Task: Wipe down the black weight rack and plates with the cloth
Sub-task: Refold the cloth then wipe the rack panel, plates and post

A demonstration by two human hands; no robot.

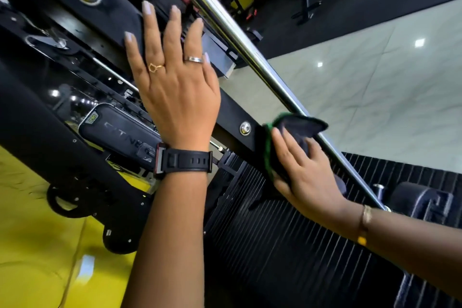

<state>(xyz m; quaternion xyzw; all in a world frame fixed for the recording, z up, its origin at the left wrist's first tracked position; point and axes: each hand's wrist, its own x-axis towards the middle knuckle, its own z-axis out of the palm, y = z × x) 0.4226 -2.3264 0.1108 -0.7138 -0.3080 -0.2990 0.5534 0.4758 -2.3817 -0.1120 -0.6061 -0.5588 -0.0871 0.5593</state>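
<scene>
The person's left hand (175, 97) lay flat against the black weight rack (235, 110) in the upper middle of the frame. Its fingers were straight and spread, holding nothing, with the palm resting on the slanted beam. There was a ring on two of those fingers and a black watch (185, 160) strapped at the wrist.

Lower right of it, the right hand (305, 172) pressed the cloth (297, 127), dark with a green edge, against the rack where the beam met the chrome rod (225, 25). The fingers lay over the fabric, only gently bent, pushing rather than clutching it. A fold of cloth stuck out above the fingertips and touched the rod. A thin bracelet (365, 220) sat on that wrist.

Just left of the cloth a silver bolt (245, 128) showed on the beam. The plates (287, 245), a ribbed black stack, filled the lower right of the frame beneath the right hand. Pale tiled floor (375, 82) lay beyond the rod on the right and yellow floor (37, 232) at lower left.
</scene>
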